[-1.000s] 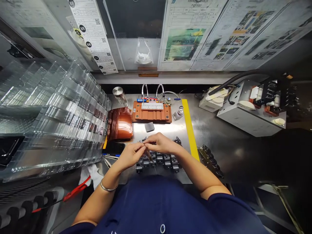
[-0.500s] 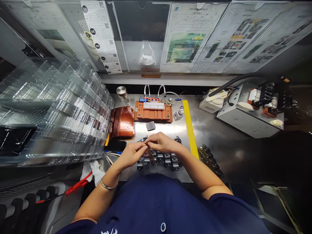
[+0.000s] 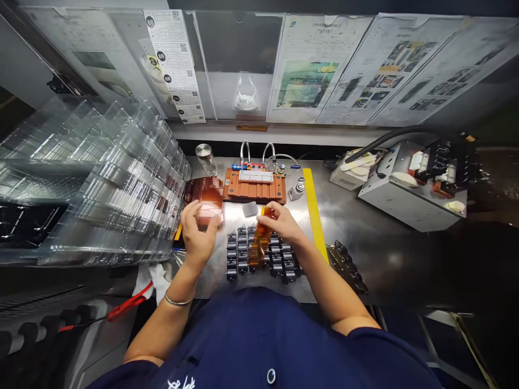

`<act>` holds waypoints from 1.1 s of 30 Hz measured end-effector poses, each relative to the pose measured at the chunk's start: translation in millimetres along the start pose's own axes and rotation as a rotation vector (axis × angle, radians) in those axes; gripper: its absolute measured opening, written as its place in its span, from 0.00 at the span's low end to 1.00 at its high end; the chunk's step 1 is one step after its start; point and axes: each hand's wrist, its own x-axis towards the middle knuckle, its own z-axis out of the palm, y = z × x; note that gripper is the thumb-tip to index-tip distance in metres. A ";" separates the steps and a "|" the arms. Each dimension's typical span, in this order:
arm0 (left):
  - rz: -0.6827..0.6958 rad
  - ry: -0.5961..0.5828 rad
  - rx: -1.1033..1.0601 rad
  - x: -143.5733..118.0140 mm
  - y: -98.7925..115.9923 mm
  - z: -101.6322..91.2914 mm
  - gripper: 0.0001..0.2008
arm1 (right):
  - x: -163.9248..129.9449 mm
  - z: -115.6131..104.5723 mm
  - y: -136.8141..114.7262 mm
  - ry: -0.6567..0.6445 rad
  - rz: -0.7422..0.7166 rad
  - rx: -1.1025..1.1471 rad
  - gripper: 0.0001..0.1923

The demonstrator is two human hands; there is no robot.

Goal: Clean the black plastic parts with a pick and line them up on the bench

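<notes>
Stacking high at the far left, clear plastic trays (image 3: pixel 93 183) are seen beside the tabletop (image 3: pixel 352 210). Just right of them, the left hand (image 3: pixel 197 229) is raised over a pile of amber film sheets (image 3: pixel 205 195), its fingers (image 3: pixel 190 208) loosely curled and nothing clearly gripped. Rows of small black parts (image 3: pixel 259 256) are laid out on the tabletop between the two hands. An amber strip (image 3: pixel 259 240) is draped across these rows, and its upper end is pinched by the fingers (image 3: pixel 271 208) of the right hand (image 3: pixel 284 224). Behind, an orange fixture (image 3: pixel 253 186) is set near a grey pad (image 3: pixel 250 208). Further right, a yellow line (image 3: pixel 314 210) and a grey box (image 3: pixel 405 197) are seen.
</notes>
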 end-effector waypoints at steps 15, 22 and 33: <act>-0.886 -0.524 -0.478 -32.8 7.1 13.3 0.23 | -12.1 14.6 38.3 0.653 -0.297 -0.355 0.22; -0.837 -0.590 -0.433 -33.2 9.0 17.1 0.20 | -26.9 31.0 20.7 -0.096 -0.861 -1.013 0.11; -0.774 -0.641 -0.404 -33.7 12.6 17.4 0.22 | -22.3 34.2 16.4 -0.284 -0.801 -1.060 0.12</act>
